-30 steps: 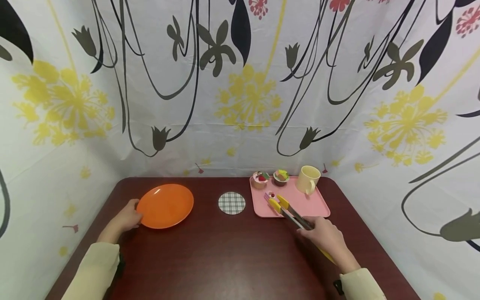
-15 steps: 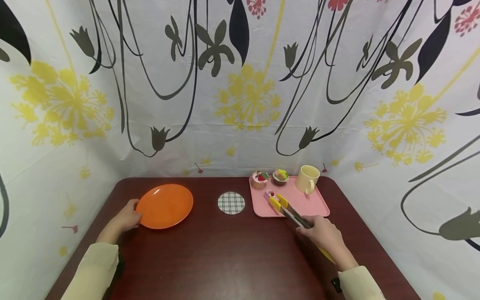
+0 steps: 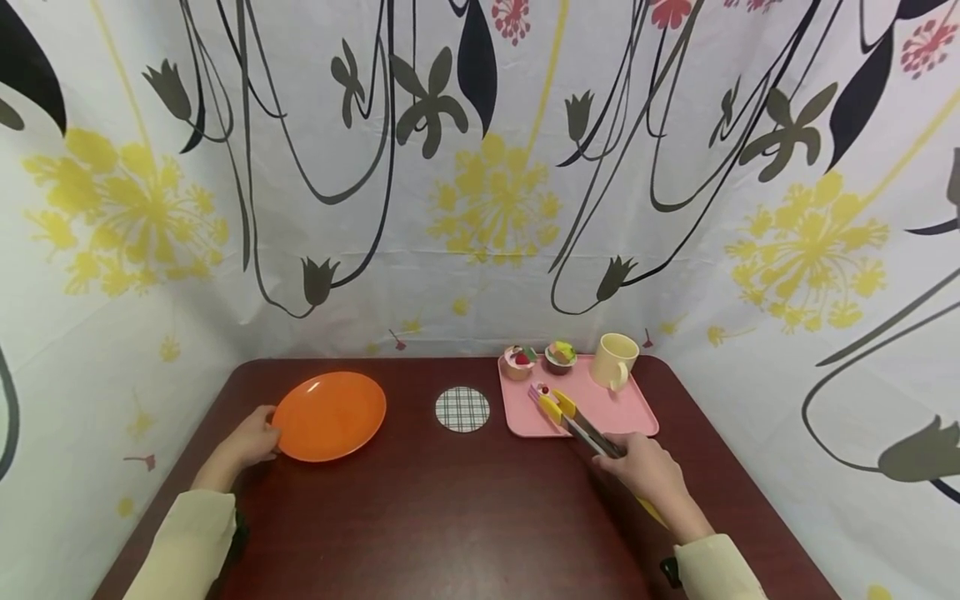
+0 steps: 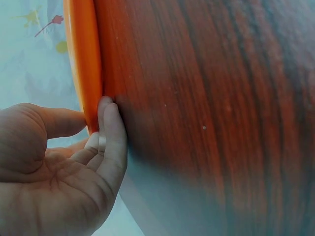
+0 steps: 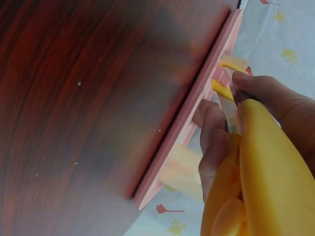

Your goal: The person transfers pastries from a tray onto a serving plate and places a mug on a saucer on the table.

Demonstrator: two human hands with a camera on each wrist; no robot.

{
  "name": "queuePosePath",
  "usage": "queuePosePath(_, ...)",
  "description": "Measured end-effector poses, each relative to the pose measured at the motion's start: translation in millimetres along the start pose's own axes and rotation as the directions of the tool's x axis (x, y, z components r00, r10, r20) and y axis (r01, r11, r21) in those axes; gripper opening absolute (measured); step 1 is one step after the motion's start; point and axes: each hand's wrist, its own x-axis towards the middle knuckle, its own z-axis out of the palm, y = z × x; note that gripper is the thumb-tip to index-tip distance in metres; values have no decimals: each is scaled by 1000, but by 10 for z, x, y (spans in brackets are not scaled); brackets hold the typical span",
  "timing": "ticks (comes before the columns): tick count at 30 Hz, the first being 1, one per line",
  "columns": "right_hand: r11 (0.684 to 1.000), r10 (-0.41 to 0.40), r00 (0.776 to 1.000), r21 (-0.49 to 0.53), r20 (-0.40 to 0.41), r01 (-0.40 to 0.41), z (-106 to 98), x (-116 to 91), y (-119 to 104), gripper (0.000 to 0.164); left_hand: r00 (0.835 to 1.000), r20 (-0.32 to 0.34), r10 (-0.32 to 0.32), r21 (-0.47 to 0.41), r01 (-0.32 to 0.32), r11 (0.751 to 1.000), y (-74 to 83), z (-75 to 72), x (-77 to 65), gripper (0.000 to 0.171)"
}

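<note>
At the left of the table, my left hand [image 3: 251,437] pinches the near-left rim of an orange plate [image 3: 330,417]. In the left wrist view its thumb [image 4: 66,123] is at one face of the rim and the fingertips are at the other. My right hand [image 3: 647,473] grips metal tongs [image 3: 592,435] with yellow tips and yellow handles. The tong tips stand on either side of a small pink-purple toy cake [image 3: 536,391] with a red dot on top. This cake is over the pink tray [image 3: 607,417], and the tips partly hide it.
Two toy cupcakes, one pink-topped [image 3: 517,363] and one yellow-green-topped [image 3: 560,357], stand along the tray's back edge beside a cream mug [image 3: 615,360]. A round checked coaster [image 3: 462,409] lies between plate and tray. A flowered cloth [image 3: 405,308] hangs behind the dark table [image 3: 450,517].
</note>
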Motion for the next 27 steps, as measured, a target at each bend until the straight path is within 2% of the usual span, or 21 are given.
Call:
queuePosePath(7,1000,14,1000,4,-15,-13,13,-24,8,38,1000,-5,6,15,-6,1000,-29,2,-8,61)
queuePosePath(18,999,-27,998,16,-56,28,-21,-58,-37,40,999,-41,-9,50,11,999,-14,27,-9,58)
queuePosePath(24,997,-68,994,18,-89,70,-61,-78,-130,28,999,-45,-8,71,11,997,-7,31,-15,54)
queuePosePath(27,996,-82,992,26,-96,85,-82,-85,-187,28,999,-45,10,82,-6,997,-12,31,-25,49)
